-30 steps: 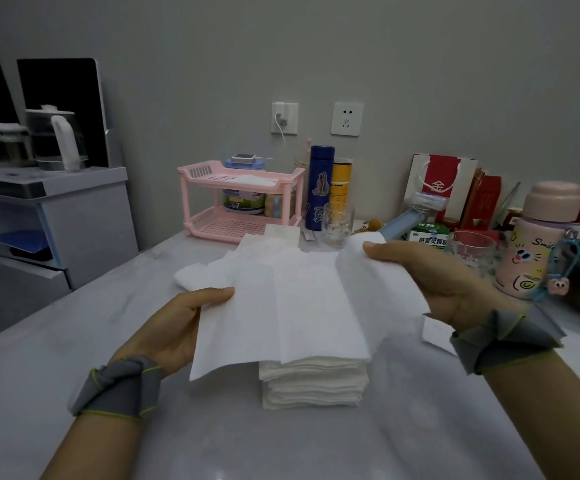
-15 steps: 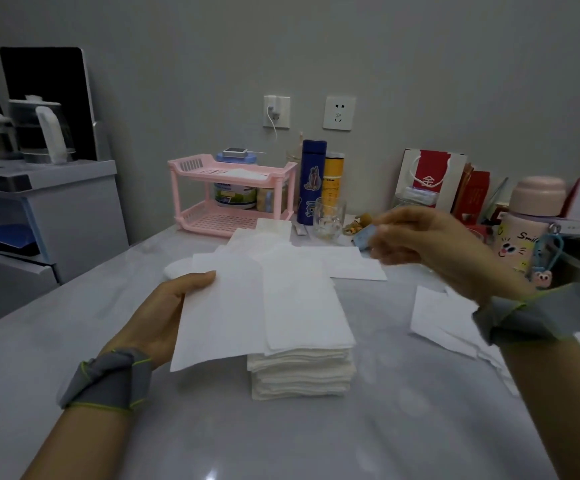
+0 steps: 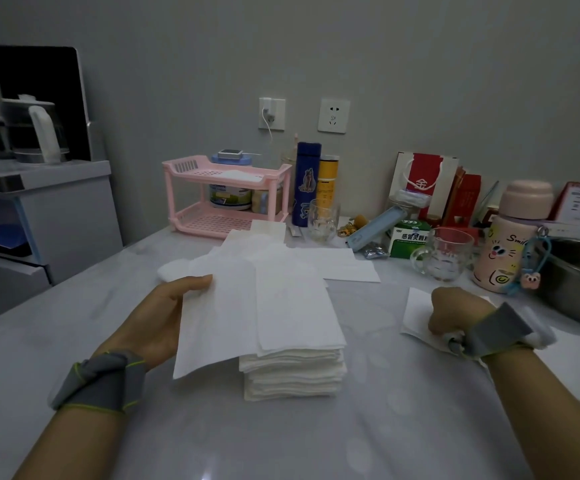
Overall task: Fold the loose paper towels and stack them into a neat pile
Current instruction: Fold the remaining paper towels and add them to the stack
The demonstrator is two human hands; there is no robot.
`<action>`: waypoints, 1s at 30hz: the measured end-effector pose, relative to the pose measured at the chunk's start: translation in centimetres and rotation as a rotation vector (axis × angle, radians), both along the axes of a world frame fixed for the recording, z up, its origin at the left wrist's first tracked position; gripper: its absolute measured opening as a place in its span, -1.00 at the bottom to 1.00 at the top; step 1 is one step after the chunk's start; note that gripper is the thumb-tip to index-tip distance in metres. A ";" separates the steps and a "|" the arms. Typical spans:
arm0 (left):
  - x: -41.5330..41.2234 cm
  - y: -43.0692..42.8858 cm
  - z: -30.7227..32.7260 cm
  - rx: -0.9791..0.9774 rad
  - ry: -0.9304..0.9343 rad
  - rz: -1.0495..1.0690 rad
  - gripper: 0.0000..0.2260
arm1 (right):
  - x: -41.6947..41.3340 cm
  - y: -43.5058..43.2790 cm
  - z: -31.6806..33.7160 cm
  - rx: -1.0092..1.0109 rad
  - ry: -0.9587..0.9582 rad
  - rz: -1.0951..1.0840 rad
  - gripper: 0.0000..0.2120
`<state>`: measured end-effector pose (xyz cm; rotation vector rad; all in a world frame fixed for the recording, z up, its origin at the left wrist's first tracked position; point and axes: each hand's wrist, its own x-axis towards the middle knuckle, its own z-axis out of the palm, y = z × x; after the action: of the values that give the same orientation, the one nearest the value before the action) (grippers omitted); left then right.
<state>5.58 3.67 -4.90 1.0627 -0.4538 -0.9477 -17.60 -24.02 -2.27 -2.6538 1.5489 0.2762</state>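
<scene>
A thick stack of folded white paper towels (image 3: 292, 375) stands on the grey table in front of me. On top of it lies a half-folded paper towel (image 3: 247, 323), its right part folded over and its left flap hanging past the stack. My left hand (image 3: 153, 320) holds that flap, thumb on its upper edge. My right hand (image 3: 454, 311) is down on a loose paper towel (image 3: 415, 313) to the right, fingers curled onto it. More loose towels (image 3: 281, 254) lie spread behind the stack.
A glass mug (image 3: 444, 254), a pink cartoon bottle (image 3: 510, 237) and a metal basin (image 3: 579, 282) stand at the right. A pink two-tier rack (image 3: 226, 195), flasks, a glass (image 3: 321, 220) and a medicine box (image 3: 409, 237) line the wall.
My right hand let go of the towel's right side, leaving it folded over the stack, then swung right and dropped onto a loose towel. My left hand kept its hold.
</scene>
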 end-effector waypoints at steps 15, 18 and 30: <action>0.1 0.0 0.1 0.012 0.014 -0.031 -0.55 | -1.2 0.3 5.9 0.234 -1.168 0.056 -0.91; 0.0 0.0 0.1 0.018 0.006 -0.030 -0.58 | -1.4 2.6 7.9 0.611 -1.446 0.125 -0.88; -0.2 0.1 0.1 0.024 -0.006 0.002 -0.60 | 0.4 6.7 8.6 1.023 -1.646 0.150 -0.77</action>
<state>5.35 3.75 -4.79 1.0880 -0.4471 -0.9503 -17.23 -17.31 6.28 -1.2460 0.3723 -0.7275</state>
